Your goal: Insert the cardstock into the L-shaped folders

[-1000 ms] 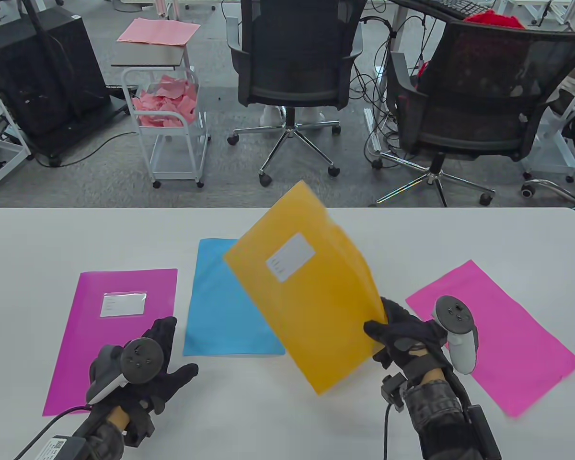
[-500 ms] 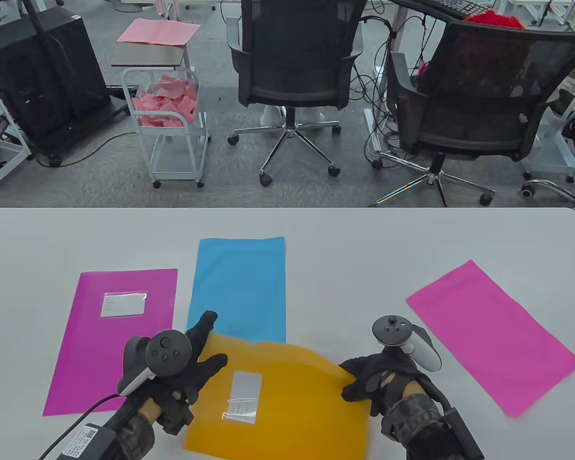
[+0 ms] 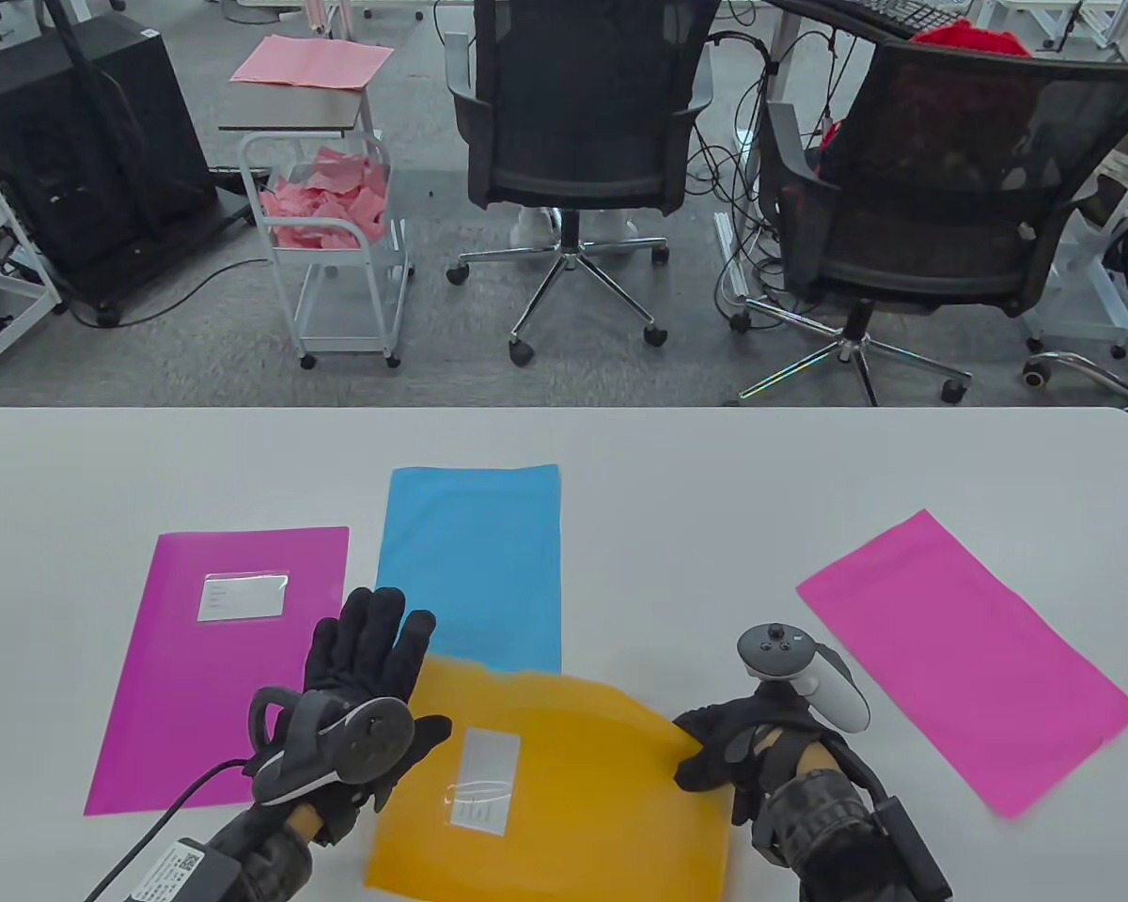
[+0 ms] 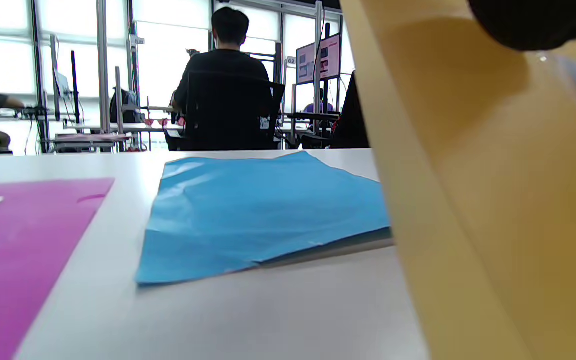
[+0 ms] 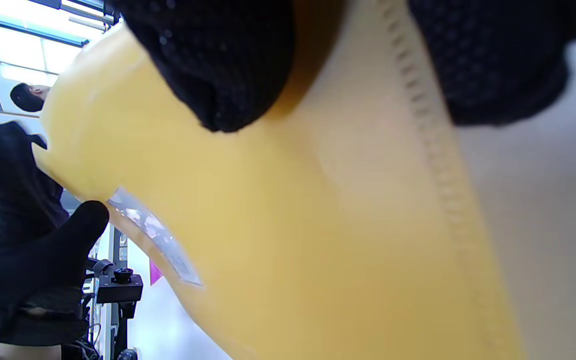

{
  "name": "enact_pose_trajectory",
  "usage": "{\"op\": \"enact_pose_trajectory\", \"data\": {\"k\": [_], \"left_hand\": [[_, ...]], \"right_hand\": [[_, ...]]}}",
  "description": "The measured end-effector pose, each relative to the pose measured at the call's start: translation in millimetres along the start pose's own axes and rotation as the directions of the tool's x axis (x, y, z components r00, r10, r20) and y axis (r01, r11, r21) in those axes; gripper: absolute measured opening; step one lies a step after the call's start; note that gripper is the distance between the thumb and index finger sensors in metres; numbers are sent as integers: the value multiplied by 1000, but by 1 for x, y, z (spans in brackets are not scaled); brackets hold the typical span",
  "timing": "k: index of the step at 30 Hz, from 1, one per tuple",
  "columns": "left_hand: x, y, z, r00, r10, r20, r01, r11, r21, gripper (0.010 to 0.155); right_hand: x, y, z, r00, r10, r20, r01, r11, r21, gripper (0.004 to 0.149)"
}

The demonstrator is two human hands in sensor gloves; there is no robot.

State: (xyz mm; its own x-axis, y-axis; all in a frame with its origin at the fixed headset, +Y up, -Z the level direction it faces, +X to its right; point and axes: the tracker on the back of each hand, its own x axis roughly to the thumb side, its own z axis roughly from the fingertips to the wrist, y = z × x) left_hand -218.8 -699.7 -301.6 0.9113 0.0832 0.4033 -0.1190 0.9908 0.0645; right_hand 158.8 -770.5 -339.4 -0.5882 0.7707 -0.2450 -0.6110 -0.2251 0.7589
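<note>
While flat on the table (image 3: 808,470), orange folder (image 3: 573,799) pinched by right hand (image 3: 747,752); left hand (image 3: 362,695) apparently spread, fingers apart.

Right hand (image 5: 368,60) apparently pinches the yellow folder (image 5: 293,240) near its stitched edge; label blurred.

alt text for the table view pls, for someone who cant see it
Two gloved hands handle an orange folder at the near edge of a white table: the right hand pinches its right edge, and the left hand lies spread at its left corner. Beyond it lie a blue sheet, a magenta folder at left and a pink sheet at right.
</note>
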Motion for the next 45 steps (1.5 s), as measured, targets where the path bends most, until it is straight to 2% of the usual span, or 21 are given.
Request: {"op": "enact_pose_trajectory", "data": {"k": [2, 5, 7, 11, 14, 16, 17, 20, 25, 28, 30, 32, 34, 35, 38, 40, 41, 42, 45], "left_hand": [[1, -2, 1, 1000, 19, -5, -19, 1000, -21, 87], [10, 0, 5, 990, -122, 67, 112, 984, 138, 75], [18, 1, 9, 963, -247, 112, 212, 944, 252, 69], [28, 0, 12, 943, -287, 167, 212, 908, 362, 40], [22, 3, 10, 994, -41, 103, 5, 946, 325, 38], [11, 3, 10, 985, 170, 34, -173, 936, 305, 38], [8, 3, 9, 978, 205, 20, -202, 931, 304, 38], [0, -1, 9, 974, 229, -6, -217, 933, 286, 38], [-1, -10, 7, 981, 192, 4, -188, 955, 228, 38], [0, -14, 6, 978, 207, 10, -205, 960, 193, 38], [1, -14, 6, 977, 211, 8, -209, 960, 187, 38], [4, -13, 6, 969, 249, 7, -245, 951, 189, 38], [5, -12, 6, 958, 288, 8, -284, 939, 193, 38], [6, -11, 6, 952, 306, 7, -301, 933, 195, 38], [1, -12, 7, 932, 361, -27, -351, 918, 184, 38], [-4, -14, 6, 906, 419, -57, -404, 897, 181, 38], [-8, -14, 6, 892, 446, -78, -426, 885, 189, 38], [-13, -14, 7, 880, 463, -104, -439, 878, 192, 38], [-25, -16, 9, 835, 531, -148, -498, 842, 208, 38]], "right_hand": [[2, 1, 0, 1000, 19, 3, -19, 1000, -8, 54], [1, 1, -1, 1000, 8, 4, -8, 1000, -8, 54], [-2, 0, -1, 1000, -3, -5, 2, 1000, -21, 55], [-2, -1, 0, 997, 53, -49, -56, 996, -62, 58], [5, -1, 2, 979, 184, -85, -194, 971, -137, 69], [10, 1, 2, 954, 279, -109, -297, 930, -217, 77], [11, 3, 2, 945, 304, -122, -326, 909, -258, 81], [16, 7, 0, 922, 357, -151, -388, 862, -327, 88], [23, 14, 1, 851, 433, -299, -524, 742, -418, 88], [34, 22, 0, 806, 527, -270, -588, 662, -464, 89], [41, 30, -2, 798, 574, -181, -582, 659, -477, 87], [49, 41, -8, 797, 603, 4, -545, 724, -423, 85], [52, 48, -11, 799, 597, 66, -535, 757, -374, 83], [54, 50, -12, 794, 604, 73, -540, 754, -375, 82], [54, 46, -10, 773, 634, -18, -571, 682, -457, 81], [53, 40, -7, 780, 622, -62, -560, 652, -511, 74], [52, 37, -6, 773, 633, -45, -556, 642, -527, 67], [51, 35, -5, 772, 635, -27, -549, 644, -533, 61], [49, 35, -5, 784, 621, 18, -527, 680, -511, 57]]}}
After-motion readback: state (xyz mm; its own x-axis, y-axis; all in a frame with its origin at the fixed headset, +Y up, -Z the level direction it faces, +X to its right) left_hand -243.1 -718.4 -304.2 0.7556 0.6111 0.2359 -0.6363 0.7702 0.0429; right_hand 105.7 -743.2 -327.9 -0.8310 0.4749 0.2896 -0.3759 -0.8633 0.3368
